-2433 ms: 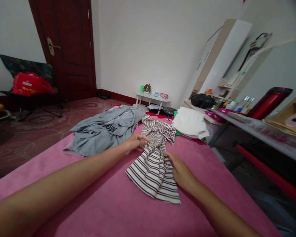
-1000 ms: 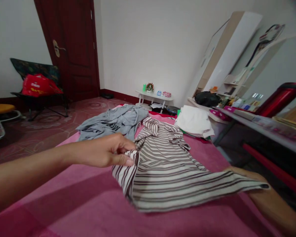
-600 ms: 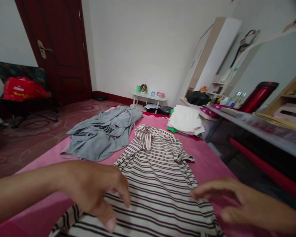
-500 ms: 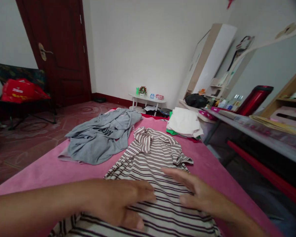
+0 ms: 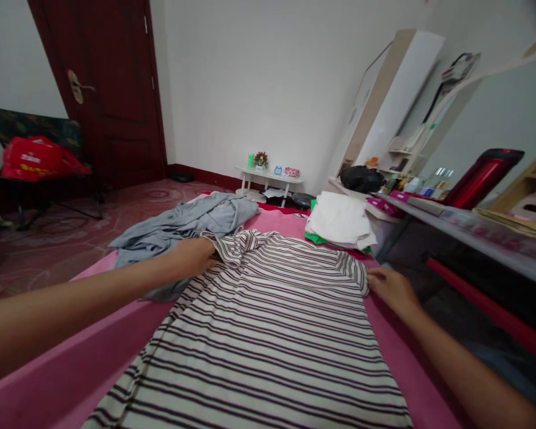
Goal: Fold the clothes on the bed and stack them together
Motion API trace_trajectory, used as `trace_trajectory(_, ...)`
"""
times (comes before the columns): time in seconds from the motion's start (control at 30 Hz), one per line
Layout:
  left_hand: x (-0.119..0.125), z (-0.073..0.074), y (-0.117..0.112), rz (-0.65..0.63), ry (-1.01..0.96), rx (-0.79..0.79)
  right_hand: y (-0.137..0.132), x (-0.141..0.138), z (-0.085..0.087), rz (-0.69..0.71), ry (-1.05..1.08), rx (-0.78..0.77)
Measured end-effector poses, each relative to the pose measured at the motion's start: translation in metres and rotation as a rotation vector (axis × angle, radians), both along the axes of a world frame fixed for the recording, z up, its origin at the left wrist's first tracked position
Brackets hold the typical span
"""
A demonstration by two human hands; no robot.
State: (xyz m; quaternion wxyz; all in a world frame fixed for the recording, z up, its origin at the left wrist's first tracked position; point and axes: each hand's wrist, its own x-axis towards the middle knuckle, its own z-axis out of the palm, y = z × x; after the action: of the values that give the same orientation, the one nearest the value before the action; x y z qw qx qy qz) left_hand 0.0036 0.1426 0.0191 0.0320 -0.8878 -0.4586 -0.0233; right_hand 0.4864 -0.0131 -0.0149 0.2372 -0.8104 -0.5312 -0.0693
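Note:
A white shirt with dark stripes (image 5: 268, 333) lies spread over the pink bed cover (image 5: 84, 351), its neck end away from me. My left hand (image 5: 194, 257) is closed on the shirt's left sleeve, and that sleeve's opening is lifted a little. At the other side my right hand (image 5: 393, 290) pinches the edge of the right sleeve. Past my left hand lies a rumpled grey garment (image 5: 183, 220), partly hidden by my forearm.
A folded white stack (image 5: 339, 220) with green cloth beneath sits at the bed's far right. A desk (image 5: 473, 238) with a red flask (image 5: 486, 176) runs along the right. At left stands a chair with a red bag (image 5: 40, 158); a low white table (image 5: 268, 174) is behind.
Both hands have moved forward and apart, from over the shirt's middle to its two sleeves. The left sleeve, folded inward before, is now pulled outward, and the shirt lies flatter and wider.

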Motion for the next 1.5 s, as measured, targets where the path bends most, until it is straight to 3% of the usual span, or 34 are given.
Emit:
trace_trajectory(0.1,0.035,0.024,0.000,0.082,0.027,0.128,0.026,-0.030,0.011,0.079,0.007,0.134)
trace_trajectory(0.17,0.060,0.029,-0.002,0.023,-0.042,0.203,0.049,-0.057,0.013,0.148,0.048,0.163)
trace_trajectory(0.3,0.090,0.012,-0.003,-0.211,-0.065,0.211,0.091,-0.090,0.009,0.205,0.112,0.214)
trace_trajectory(0.4,0.091,-0.004,-0.003,-0.319,-0.008,0.200,0.113,-0.097,-0.001,0.203,0.200,0.266)
trace_trajectory(0.47,0.084,-0.006,0.001,-0.331,0.063,0.187,0.122,-0.099,-0.010,0.214,0.269,0.284)
trace_trajectory(0.57,0.063,0.009,0.023,-0.190,0.169,0.237,0.129,-0.100,-0.029,0.211,0.339,0.285)
trace_trajectory(0.73,0.022,0.048,0.087,0.222,0.126,0.556,0.137,-0.095,-0.050,0.154,0.422,0.359)
trace_trajectory(0.8,0.019,0.053,0.101,0.244,0.073,0.613,0.142,-0.094,-0.051,0.160,0.426,0.400)
trace_trajectory(0.83,0.022,0.053,0.102,0.197,0.046,0.616,0.145,-0.095,-0.051,0.175,0.414,0.410)
trace_trajectory(1.0,0.069,0.025,0.079,-0.156,-0.048,0.499,0.161,-0.108,-0.040,0.178,0.200,0.312)
trace_trajectory(1.1,0.087,0.008,0.072,-0.158,-0.048,0.427,0.171,-0.117,-0.029,0.087,0.108,0.110)
trace_trajectory(1.2,0.087,0.002,0.080,-0.060,0.000,0.311,0.178,-0.118,-0.015,0.018,0.096,-0.077)
trace_trajectory(1.37,0.067,0.025,0.105,0.118,-0.031,0.291,0.188,-0.099,0.013,0.005,0.175,-0.170)
trace_trajectory(1.5,0.064,0.054,0.123,0.278,-0.163,0.316,0.203,-0.091,0.037,-0.030,0.251,-0.062)
